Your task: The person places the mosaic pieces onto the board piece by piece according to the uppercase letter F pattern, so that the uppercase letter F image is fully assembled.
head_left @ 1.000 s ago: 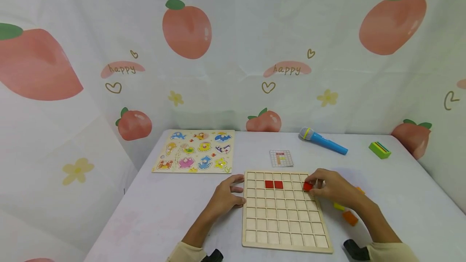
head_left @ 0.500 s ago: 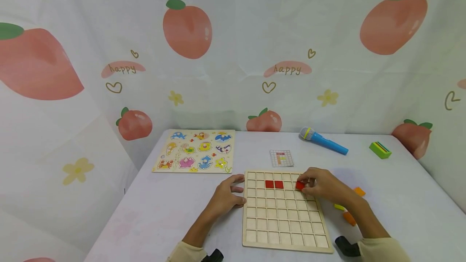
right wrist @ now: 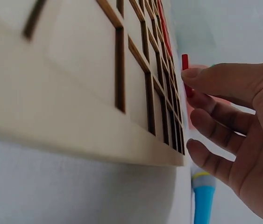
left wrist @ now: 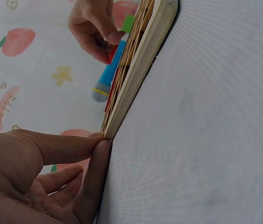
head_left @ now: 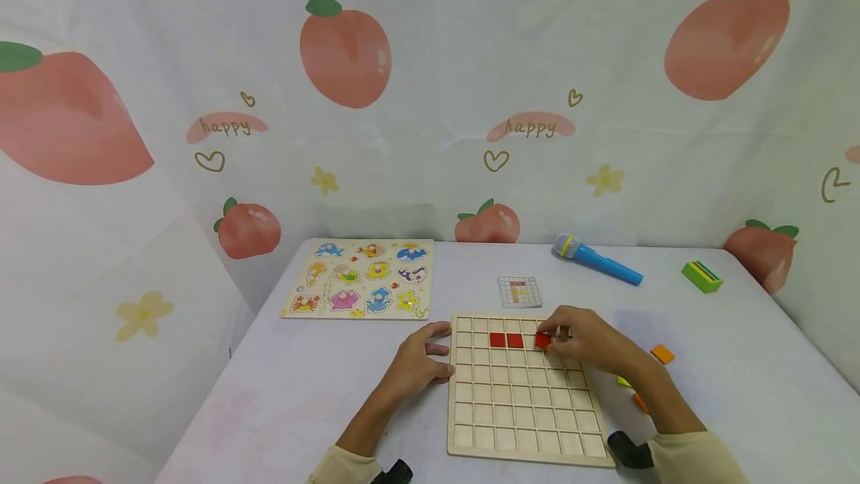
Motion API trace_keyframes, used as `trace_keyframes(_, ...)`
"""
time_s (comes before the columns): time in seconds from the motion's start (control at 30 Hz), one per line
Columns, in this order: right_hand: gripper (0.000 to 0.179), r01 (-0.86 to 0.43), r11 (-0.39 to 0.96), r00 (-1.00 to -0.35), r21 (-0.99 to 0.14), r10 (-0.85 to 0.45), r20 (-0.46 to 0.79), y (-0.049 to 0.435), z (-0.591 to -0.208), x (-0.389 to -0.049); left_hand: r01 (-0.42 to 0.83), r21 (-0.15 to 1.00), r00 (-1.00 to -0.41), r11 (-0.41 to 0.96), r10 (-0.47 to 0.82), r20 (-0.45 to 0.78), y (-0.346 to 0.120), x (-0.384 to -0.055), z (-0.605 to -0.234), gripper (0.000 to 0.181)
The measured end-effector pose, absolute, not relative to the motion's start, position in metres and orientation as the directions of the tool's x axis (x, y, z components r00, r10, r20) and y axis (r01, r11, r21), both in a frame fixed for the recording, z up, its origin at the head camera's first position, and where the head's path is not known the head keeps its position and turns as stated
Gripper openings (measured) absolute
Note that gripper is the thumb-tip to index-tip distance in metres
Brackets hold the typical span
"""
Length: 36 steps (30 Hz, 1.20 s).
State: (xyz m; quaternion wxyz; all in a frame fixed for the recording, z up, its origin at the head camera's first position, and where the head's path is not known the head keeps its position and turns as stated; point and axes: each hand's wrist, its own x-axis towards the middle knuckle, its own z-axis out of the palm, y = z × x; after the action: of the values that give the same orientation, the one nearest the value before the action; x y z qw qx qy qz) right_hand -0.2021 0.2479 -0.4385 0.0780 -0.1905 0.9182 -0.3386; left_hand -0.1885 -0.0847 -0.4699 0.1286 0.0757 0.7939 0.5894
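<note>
My left hand [head_left: 414, 367] is at the left edge of a wooden grid board [head_left: 493, 455]. In the left wrist view, the thumb and a finger [left wrist: 96, 175] meet at the board's rim. Over the board's upper right part, my right hand [head_left: 590, 338] pinches a red square tile [head_left: 542, 340] between thumb and fingertips. That tile stands on edge in the right wrist view, close over the grid. Two more red tiles [head_left: 506, 340] lie side by side in the second row, left of the pinched one.
Orange tiles [head_left: 662, 353] and a yellow tile [head_left: 623, 381] lie right of the board, partly behind my right forearm. Behind it are a grid pattern card [head_left: 519, 293], a blue toy microphone [head_left: 601, 264] and a green block [head_left: 702, 277]. A sea-animal puzzle [head_left: 363, 280] lies back left.
My right hand has moved left across the board with the red tile, toward the two lying tiles. An orange tile has come into fuller view behind the forearm. My left hand stays put.
</note>
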Motion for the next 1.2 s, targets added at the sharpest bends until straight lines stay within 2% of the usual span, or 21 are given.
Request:
trace_keyframes(0.17,0.025,-0.287,0.699,-0.914,-0.655,-0.405,-0.032,0.243,-0.437,-0.205,-0.029,0.956,-0.955,0.291,0.273,-0.112,-0.085,-0.189,-0.470,0.075)
trace_keyframes(0.8,0.024,-0.372,0.673,-0.881,-0.639,-0.473,0.015,0.238,-0.442,-0.214,-0.029,0.959,-0.954,0.282,0.280,-0.111,-0.085,-0.189,-0.471,0.075)
trace_keyframes(1.2,0.028,-0.363,0.671,-0.881,-0.646,-0.473,0.003,0.236,-0.441,-0.216,-0.026,0.962,-0.953,0.273,0.285,-0.106,-0.085,-0.188,-0.470,0.075)
